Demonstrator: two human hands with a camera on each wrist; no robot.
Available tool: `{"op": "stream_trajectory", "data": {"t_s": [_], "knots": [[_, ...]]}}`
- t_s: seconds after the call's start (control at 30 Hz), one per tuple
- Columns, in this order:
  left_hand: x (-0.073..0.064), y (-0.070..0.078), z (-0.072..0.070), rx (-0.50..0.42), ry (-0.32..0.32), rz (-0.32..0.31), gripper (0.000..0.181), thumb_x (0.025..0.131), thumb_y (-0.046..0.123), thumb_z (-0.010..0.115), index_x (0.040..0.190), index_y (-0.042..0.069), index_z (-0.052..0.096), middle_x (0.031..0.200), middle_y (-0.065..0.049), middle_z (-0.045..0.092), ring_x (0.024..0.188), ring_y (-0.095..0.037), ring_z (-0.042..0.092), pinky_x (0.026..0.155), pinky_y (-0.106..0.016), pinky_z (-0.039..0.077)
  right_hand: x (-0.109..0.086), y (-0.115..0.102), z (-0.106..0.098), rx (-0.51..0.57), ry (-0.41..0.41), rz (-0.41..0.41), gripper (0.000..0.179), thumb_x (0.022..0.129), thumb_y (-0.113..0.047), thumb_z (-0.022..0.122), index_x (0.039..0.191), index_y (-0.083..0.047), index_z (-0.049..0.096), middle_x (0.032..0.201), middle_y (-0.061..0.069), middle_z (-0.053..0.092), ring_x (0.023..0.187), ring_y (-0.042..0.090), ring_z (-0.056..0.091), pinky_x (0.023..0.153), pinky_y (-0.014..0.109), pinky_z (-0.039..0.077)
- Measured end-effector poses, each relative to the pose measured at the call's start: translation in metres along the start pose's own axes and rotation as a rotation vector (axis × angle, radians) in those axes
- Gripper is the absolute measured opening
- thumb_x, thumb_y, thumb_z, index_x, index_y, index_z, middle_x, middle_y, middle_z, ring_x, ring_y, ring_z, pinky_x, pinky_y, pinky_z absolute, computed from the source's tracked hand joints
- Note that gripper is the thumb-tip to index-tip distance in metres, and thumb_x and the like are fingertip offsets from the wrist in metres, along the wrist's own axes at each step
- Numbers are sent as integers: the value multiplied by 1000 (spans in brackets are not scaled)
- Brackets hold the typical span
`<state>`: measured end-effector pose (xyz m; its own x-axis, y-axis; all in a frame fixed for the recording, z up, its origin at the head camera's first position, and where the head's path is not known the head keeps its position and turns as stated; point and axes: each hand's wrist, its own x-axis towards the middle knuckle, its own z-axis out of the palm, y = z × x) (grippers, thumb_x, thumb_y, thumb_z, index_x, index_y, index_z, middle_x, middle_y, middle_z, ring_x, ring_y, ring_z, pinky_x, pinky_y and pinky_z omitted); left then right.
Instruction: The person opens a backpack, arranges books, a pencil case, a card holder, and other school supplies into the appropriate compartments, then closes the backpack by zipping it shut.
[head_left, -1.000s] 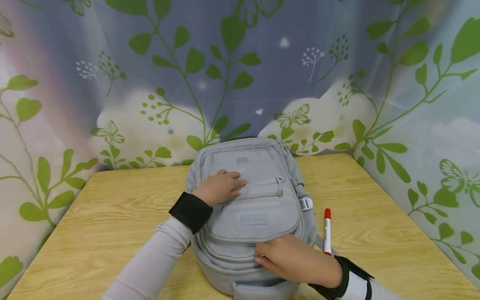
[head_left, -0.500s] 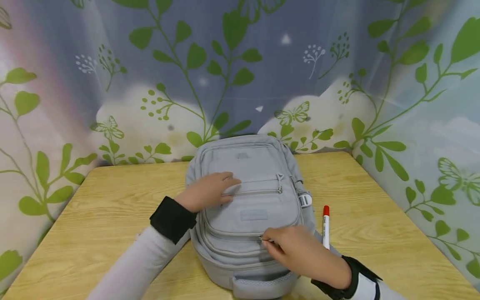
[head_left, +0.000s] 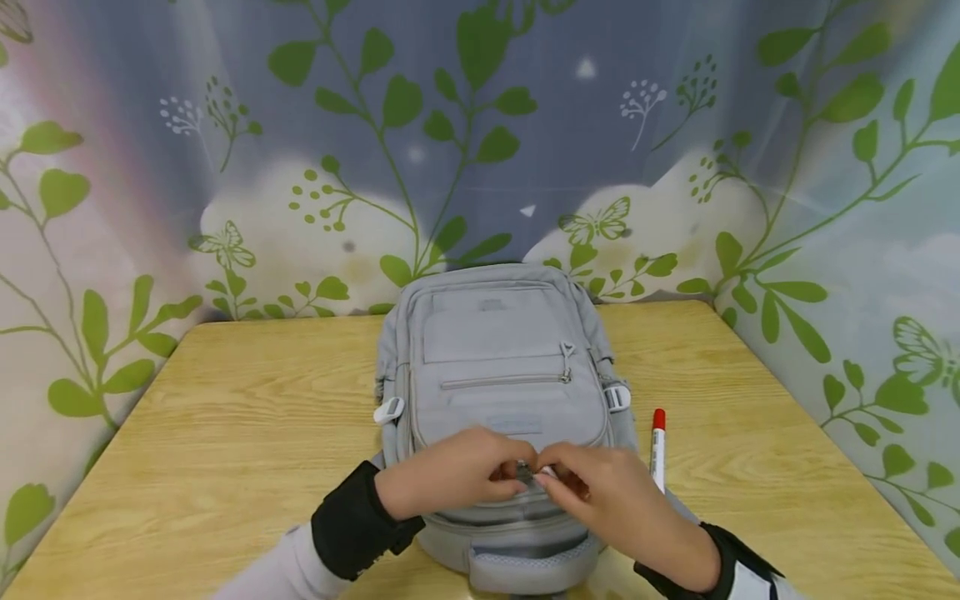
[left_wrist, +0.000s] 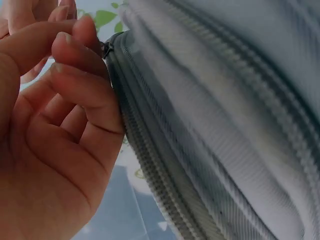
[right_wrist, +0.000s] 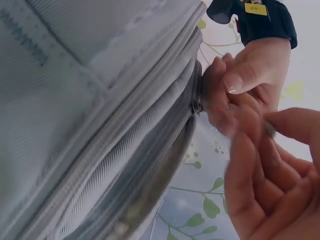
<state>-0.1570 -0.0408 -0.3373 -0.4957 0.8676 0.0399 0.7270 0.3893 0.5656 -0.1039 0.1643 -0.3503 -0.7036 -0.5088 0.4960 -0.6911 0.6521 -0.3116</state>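
Note:
A grey backpack (head_left: 517, 333) lies on its back on the table, front pockets up. Both hands meet at a front-pocket zipper near its lower end. My left hand (head_left: 465, 471) has curled fingers beside the metal zipper slider (left_wrist: 106, 48) and appears to pinch its pull. My right hand (head_left: 607, 483) pinches a small pale zipper pull (right_wrist: 270, 128) between thumb and forefinger. In the right wrist view the pocket (right_wrist: 150, 195) gapes along one side of the slider. The fingers partly hide the pull.
A white marker (head_left: 658, 450) with a red cap lies right of the backpack on the wooden table (head_left: 285, 400). A leaf-patterned curtain (head_left: 480, 167) stands behind and at both sides. White strap buckles (head_left: 389, 410) sit at the bag's sides.
My left hand has come down from the bag's upper front to the lower zipper, joining the right. My right hand has moved slightly up from the lower zipper and pinches a pull.

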Motion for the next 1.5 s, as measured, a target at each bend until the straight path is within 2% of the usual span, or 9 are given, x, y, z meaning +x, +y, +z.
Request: {"op": "stream_trajectory", "data": {"t_s": [0.17,0.43,0.53,0.63,0.77,0.9,1.03,1.17,1.5], "knots": [[-4,0,6,37,1,-29,5,93,13,58,92,14,62,63,10,47,55,3,39,58,-10,37,0,10,-4,-107,-5,-67,11,86,-23,67,95,-18,63,71,-12,61,58,-7,49,51,9,38],[-18,3,7,-26,-11,-75,5,90,15,63,92,15,58,71,11,53,60,5,47,58,-12,42,8,41,3,-469,-87,-257,55,69,-39,80,115,-16,61,121,0,60,113,19,57,89,35,48],[-20,1,9,-47,9,-73,11,89,25,64,90,16,57,69,11,50,57,5,45,55,-12,40,10,45,14,-535,-69,-311,52,69,-36,81,112,-15,63,119,0,63,107,16,61,84,32,51],[-24,-3,11,-108,29,-89,11,94,24,55,90,14,55,67,9,49,54,3,43,53,-13,39,9,46,21,-535,9,-348,18,90,-26,62,102,-14,68,110,0,69,94,14,66,72,28,54],[-35,-12,7,-208,31,-118,5,98,15,47,97,10,49,70,4,56,56,0,49,54,-15,42,5,46,24,-502,60,-358,28,96,-14,42,93,-15,69,106,0,71,88,13,68,66,28,55],[-53,-22,-9,-236,-6,-147,4,97,14,49,97,10,51,71,1,59,55,0,50,54,-17,44,1,47,25,-478,64,-338,18,80,-11,61,94,-16,70,106,-1,71,88,13,68,65,28,55],[-67,-31,-27,-231,-15,-183,8,96,9,49,92,11,55,63,3,55,51,-2,48,52,-20,44,1,47,24,-468,76,-333,29,100,-18,42,94,-16,70,106,-1,71,86,12,69,64,28,55],[-80,-44,-44,-149,41,-233,10,93,5,48,89,11,55,58,7,48,48,-3,44,50,-21,41,2,46,24,-458,93,-337,58,104,-25,14,92,-15,70,104,-1,71,85,12,69,61,27,55],[-77,-97,-54,104,340,-422,8,91,8,52,85,13,55,72,3,59,54,-7,46,51,-23,37,5,48,20,-425,82,-338,58,105,-26,16,93,-16,71,105,0,71,86,12,69,64,27,55]]}}
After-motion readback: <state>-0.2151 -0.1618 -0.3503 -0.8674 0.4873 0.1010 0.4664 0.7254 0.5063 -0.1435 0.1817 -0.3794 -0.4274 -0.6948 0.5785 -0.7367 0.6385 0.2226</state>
